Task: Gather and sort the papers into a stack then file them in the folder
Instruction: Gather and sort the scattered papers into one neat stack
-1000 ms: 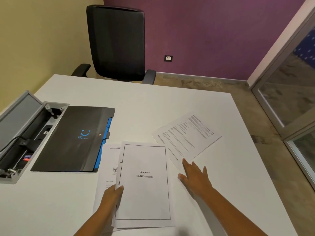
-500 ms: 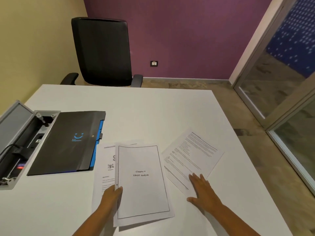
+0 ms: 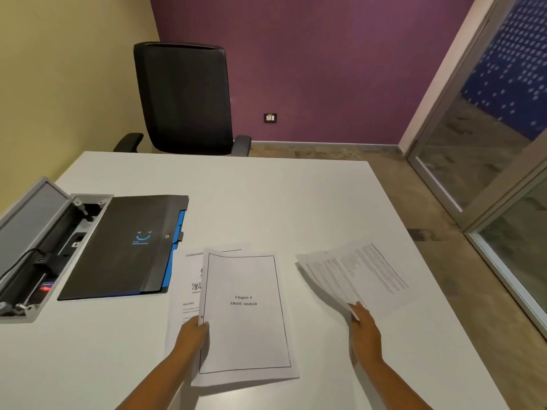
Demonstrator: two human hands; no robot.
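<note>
Two hands work just right of the black folder: the left hand pinches the left edge of the "Chapter 4" sheet atop other papers. Farther right of the folder, the right hand grips a printed sheet by its near corner, the page lifted off the table.

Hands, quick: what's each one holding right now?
Left hand: closed on the Chapter 4 stack.
Right hand: closed on the text sheet, lifting it.
</note>
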